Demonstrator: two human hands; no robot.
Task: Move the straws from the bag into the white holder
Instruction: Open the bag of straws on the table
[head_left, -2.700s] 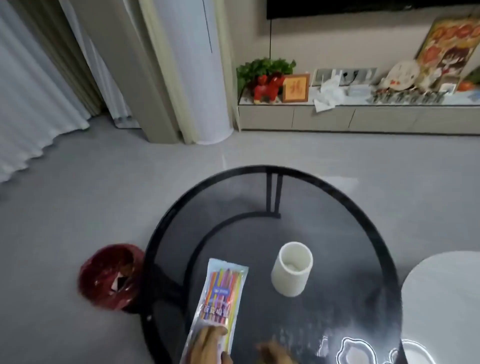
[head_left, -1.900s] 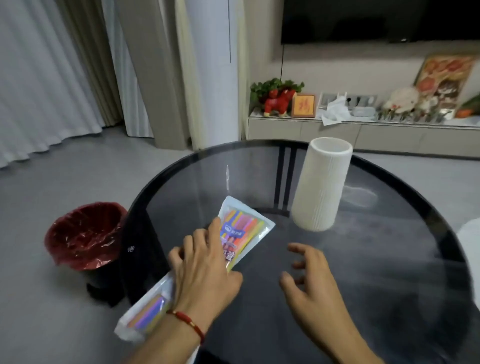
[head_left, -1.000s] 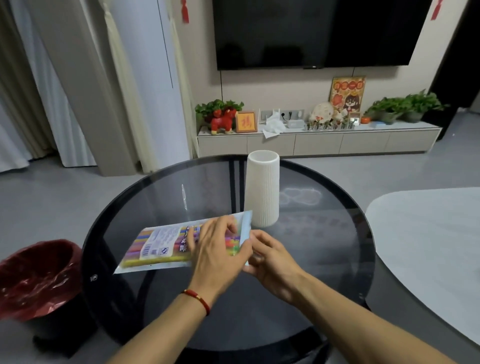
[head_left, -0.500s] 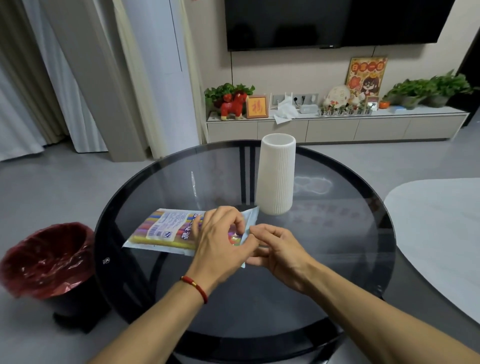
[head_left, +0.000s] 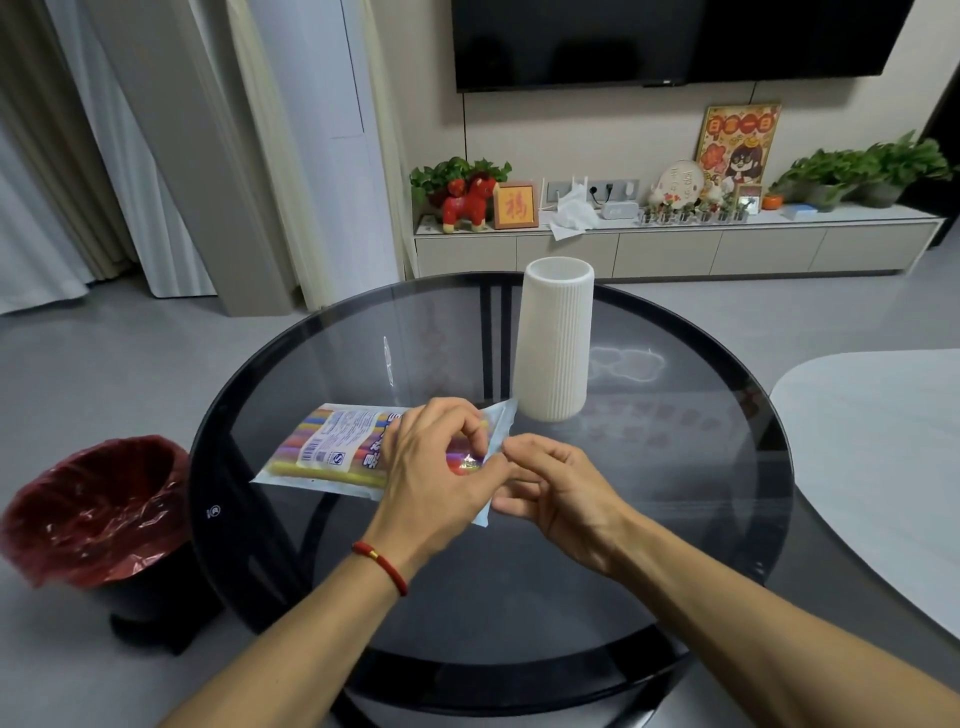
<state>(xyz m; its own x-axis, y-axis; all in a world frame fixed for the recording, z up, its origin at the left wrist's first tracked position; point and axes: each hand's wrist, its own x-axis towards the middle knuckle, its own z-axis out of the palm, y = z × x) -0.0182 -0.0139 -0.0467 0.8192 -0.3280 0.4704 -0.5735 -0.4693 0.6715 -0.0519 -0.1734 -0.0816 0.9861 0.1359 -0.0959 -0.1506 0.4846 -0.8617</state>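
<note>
A flat clear bag of coloured straws (head_left: 332, 448) lies lengthwise on the round glass table (head_left: 675, 467), label side up. My left hand (head_left: 441, 467) rests over its right end and pinches the plastic there. My right hand (head_left: 550, 488) meets it from the right, fingertips pinching the same end of the bag. The straws stay inside the bag. A tall ribbed white holder (head_left: 555, 347) stands upright just behind the hands, open at the top.
A bin lined with red plastic (head_left: 93, 512) sits on the floor left of the table. A pale table top (head_left: 883, 467) juts in at the right. A low TV cabinet (head_left: 675, 244) with plants and ornaments runs along the far wall.
The bag has been turned from pointing away to lying sideways. Both hands have closed on its right end, and the view has lifted from the tabletop to the room.
</note>
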